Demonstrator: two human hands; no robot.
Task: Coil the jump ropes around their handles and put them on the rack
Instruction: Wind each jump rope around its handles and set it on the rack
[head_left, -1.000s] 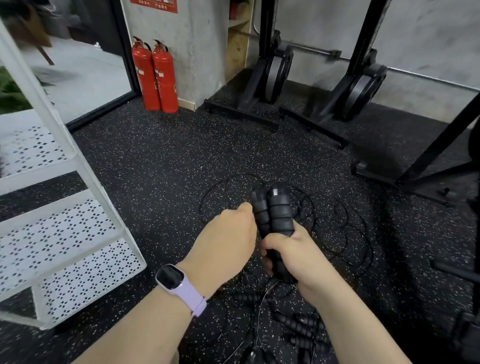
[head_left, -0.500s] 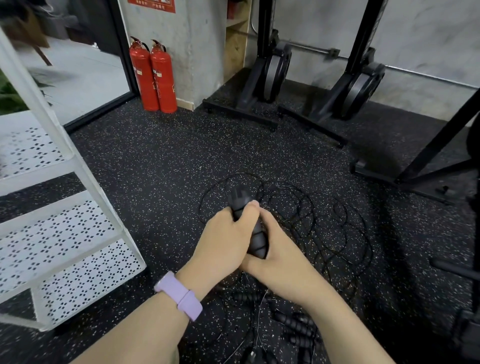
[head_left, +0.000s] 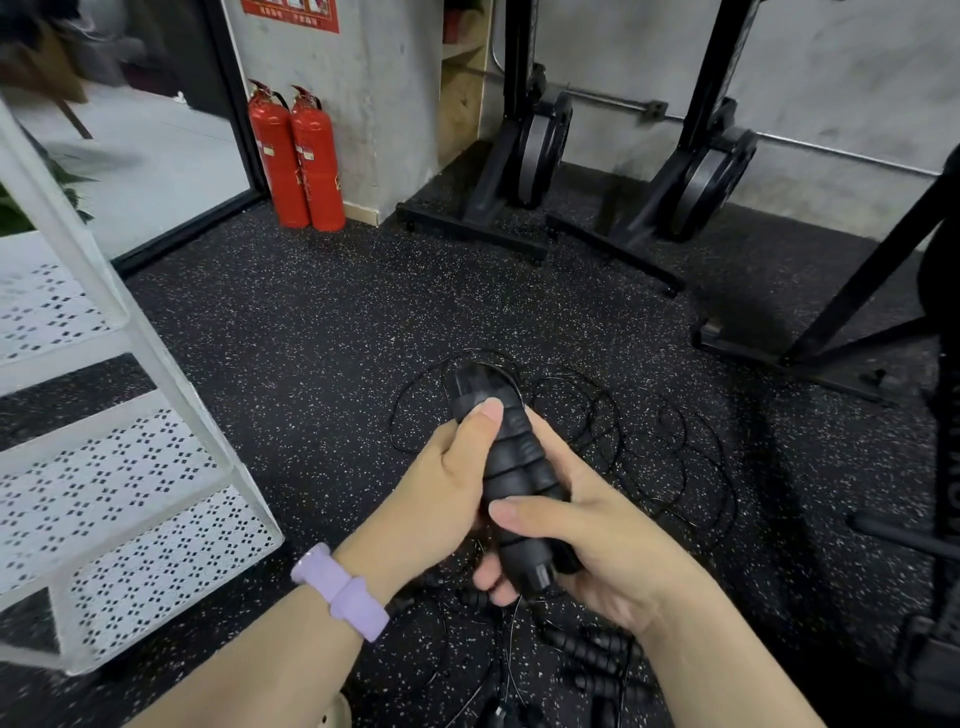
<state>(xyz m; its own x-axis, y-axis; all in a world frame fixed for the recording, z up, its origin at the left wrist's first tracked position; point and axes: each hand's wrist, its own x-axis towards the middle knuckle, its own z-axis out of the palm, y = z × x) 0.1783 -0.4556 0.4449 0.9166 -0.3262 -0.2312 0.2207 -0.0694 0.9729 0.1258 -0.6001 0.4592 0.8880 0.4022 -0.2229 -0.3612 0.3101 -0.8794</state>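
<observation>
A white perforated metal rack (head_left: 124, 457) stands at the floor's left edge. The left hand (head_left: 447, 488) and right hand (head_left: 597, 540) both wrap the paired black ribbed foam handles (head_left: 511, 467) mid-floor; thin black cable (head_left: 649, 441) trails loose beyond. Winding should stay snug, handles pressed together.

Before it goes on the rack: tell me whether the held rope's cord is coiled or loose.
Loose: the handles show no wraps, and thin cord lies in loops on the floor.

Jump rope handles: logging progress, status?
Left hand and right hand both grip handles. Cord loose on floor. Rack unobstructed.
</observation>
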